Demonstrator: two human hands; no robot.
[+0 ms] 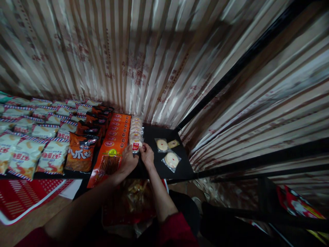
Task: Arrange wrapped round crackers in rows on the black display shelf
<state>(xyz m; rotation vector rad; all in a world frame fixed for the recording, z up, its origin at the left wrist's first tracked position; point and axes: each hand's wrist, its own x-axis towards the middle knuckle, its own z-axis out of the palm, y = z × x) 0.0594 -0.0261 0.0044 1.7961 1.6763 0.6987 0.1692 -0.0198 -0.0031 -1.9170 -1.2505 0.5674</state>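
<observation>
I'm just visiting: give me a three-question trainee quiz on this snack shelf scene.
1. True or false: both hands touch the nearest packet in the row of round pastry packets.
2. Which lies directly left of that row?
A. orange flat packs
B. white shrimp chip bags
C. a glass bottle
3. Fill in: loose round pastries lie on the black shelf to the ____ of the hands.

Key
1. True: the left hand and right hand meet at its front end.
2. A
3. right
</observation>
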